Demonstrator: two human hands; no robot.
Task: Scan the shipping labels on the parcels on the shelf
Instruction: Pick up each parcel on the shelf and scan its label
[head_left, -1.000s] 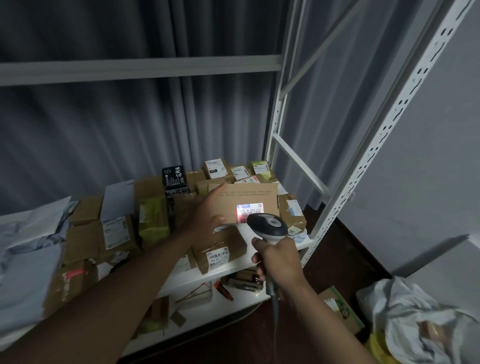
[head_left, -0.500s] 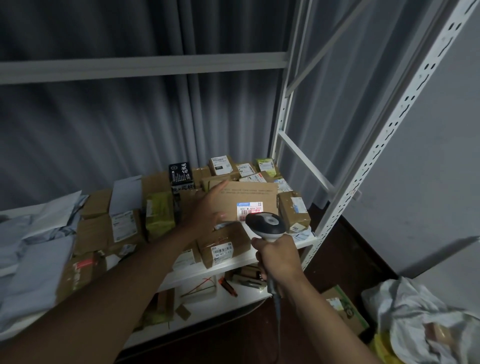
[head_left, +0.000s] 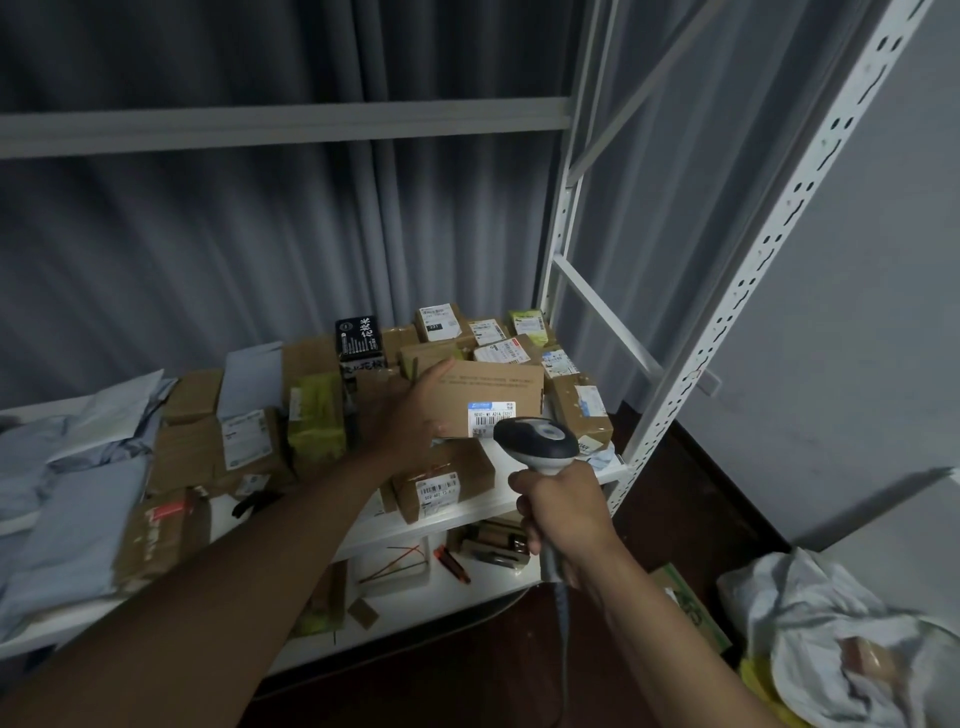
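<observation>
- Left hand (head_left: 415, 410) grips the left end of a flat cardboard parcel (head_left: 493, 395), propping it up above the shelf (head_left: 519, 499).
- Right hand (head_left: 563, 506) wraps the barcode scanner (head_left: 537, 447) handle, its head just below the parcel's shipping label (head_left: 491, 418).
- More labelled boxes (head_left: 441, 486) lie beneath and behind both hands.

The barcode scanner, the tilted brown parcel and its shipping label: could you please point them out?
barcode scanner (head_left: 537, 441): head view, on its dark head.
tilted brown parcel (head_left: 493, 387): head view, on bare cardboard above the label.
shipping label (head_left: 491, 418): head view, on the white printed patch.
</observation>
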